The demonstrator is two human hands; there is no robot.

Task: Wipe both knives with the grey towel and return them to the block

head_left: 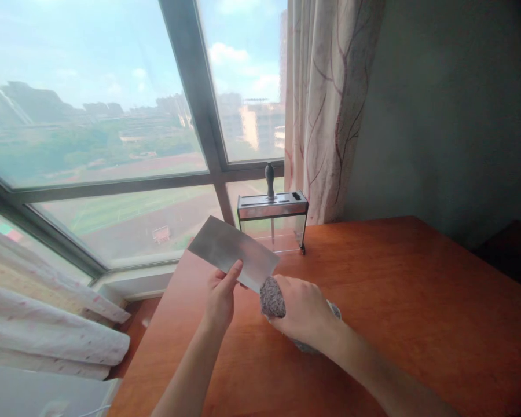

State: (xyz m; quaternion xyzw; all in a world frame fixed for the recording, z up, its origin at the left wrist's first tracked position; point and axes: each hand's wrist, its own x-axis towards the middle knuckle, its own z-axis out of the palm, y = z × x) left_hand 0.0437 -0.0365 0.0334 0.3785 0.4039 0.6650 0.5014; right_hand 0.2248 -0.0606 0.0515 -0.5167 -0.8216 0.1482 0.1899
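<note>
My left hand (222,295) grips a flat, rectangular metal plate (232,249) by its near edge, thumb on top. The plate is tilted above the wooden table. In my right hand (304,307) is a bunched grey fuzzy cloth (272,297), held at the plate's near right corner. More grey cloth shows beyond and under the right wrist; whether it is the same piece I cannot tell. Behind the plate stands a clear box-like device (272,207) with a metal top and a dark upright handle, partly covered by the plate.
The brown wooden table (395,289) reaches to the right, with its left edge near the window (125,231). A patterned curtain (330,104) hangs behind the device. Another light curtain (47,324) is at the lower left, and a dark wall (443,116) stands at the right.
</note>
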